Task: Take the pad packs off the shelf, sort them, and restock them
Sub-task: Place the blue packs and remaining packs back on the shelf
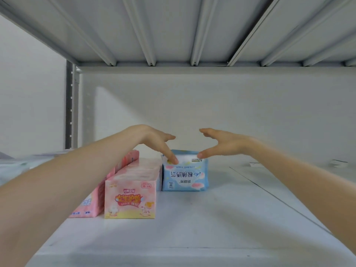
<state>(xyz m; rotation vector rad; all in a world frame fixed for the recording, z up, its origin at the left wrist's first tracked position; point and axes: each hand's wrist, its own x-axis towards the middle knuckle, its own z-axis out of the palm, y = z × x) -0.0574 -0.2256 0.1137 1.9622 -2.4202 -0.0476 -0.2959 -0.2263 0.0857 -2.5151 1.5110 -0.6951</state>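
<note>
- One blue pad pack (185, 175) stands on the shelf (221, 218), directly under and between the two hands; its big dark-blue Chinese lettering is upside down, with pink cloud shapes around it; the small print is too fine to read
- The left hand (154, 139) arches over it with the fingers straight, spread and angled down; its fingertips (174, 160) press on the pack's top left edge; nothing is gripped
- The right hand (223, 143) is spread wide, the fingers pointing left above the pack; the thumb (202, 154) is at the top right corner, apparently just touching; it has hold of nothing either
- Just left of the left fingertips, and nearer the person, sits a pink box (131, 197); its face reads "100%", "155mm" and "18" among red Chinese characters, with cartoon figures and a yellow band along the bottom; its far end lies just beside the blue pack
- Beyond that box, under the left forearm, is a second pink pack (90, 207) with blue lettering, half hidden; how many packs stand behind in either pink row I cannot tell
- Well beyond the left elbow lie blurred pale packs (17, 164), not countable
- Well out past the right wrist, two small white tags (338, 162) lie on the shelf
- Above both hands runs the ribbed grey underside of the upper shelf (173, 35); a perforated post (72, 105) stands at the back left
</note>
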